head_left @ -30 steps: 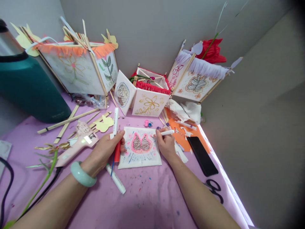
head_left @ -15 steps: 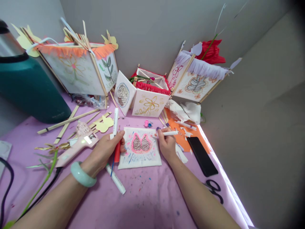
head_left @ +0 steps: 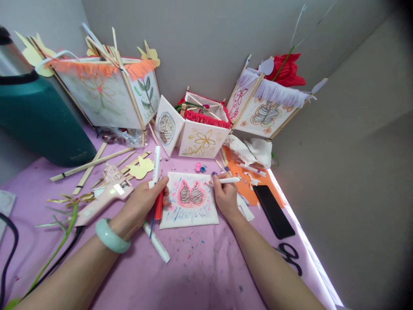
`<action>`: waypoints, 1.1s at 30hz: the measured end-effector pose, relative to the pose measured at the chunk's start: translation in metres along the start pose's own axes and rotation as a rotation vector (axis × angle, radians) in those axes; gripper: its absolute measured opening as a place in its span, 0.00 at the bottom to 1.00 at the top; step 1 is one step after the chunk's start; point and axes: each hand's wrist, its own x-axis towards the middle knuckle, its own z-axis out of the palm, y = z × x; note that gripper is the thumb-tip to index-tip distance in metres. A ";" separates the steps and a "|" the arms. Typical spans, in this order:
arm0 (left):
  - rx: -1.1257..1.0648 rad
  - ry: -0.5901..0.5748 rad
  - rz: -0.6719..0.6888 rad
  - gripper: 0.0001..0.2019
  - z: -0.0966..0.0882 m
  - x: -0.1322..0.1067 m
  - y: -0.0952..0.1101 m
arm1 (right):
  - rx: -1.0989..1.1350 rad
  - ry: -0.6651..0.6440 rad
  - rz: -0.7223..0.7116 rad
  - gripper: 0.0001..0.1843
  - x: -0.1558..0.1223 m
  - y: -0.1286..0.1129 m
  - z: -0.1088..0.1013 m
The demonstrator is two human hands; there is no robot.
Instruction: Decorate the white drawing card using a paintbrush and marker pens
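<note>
The right hand [head_left: 226,197] pinches a marker [head_left: 229,180] near its tip, likely for control, while the left hand [head_left: 149,196] clutches pens [head_left: 156,160], perhaps for easy reach, the panel [head_left: 193,218] flat between them.

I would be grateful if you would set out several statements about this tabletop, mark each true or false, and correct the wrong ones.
1. The left hand holds a white marker, and the right hand holds a second white marker. True.
2. The bracelet is on the right arm. False: the bracelet is on the left arm.
3. The phone lies to the right of the drawing. True.
4. The scissors lie beside the bottle. False: the scissors lie near the phone.
5. The fringe on the leftmost lantern is orange. True.
6. The tablecloth is green. False: the tablecloth is light purple.
</note>
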 end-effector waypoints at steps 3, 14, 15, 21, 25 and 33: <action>0.002 -0.007 0.001 0.20 0.000 0.000 0.000 | -0.009 -0.034 0.019 0.11 0.000 0.000 0.000; 0.011 -0.010 0.013 0.20 -0.001 0.000 -0.001 | 0.216 0.026 0.145 0.13 0.002 0.003 -0.001; 0.011 -0.011 0.014 0.20 -0.001 0.000 -0.001 | 0.250 0.044 0.165 0.13 0.002 0.003 -0.001; 0.022 -0.011 -0.006 0.20 0.000 -0.001 0.001 | 0.317 0.023 0.216 0.14 -0.003 0.003 -0.009; 0.016 -0.018 0.006 0.20 0.000 -0.001 0.001 | 0.250 0.014 0.144 0.16 -0.015 -0.001 -0.019; 0.010 -0.012 0.000 0.20 0.000 -0.001 0.001 | 0.126 -0.043 0.029 0.14 -0.022 -0.007 -0.020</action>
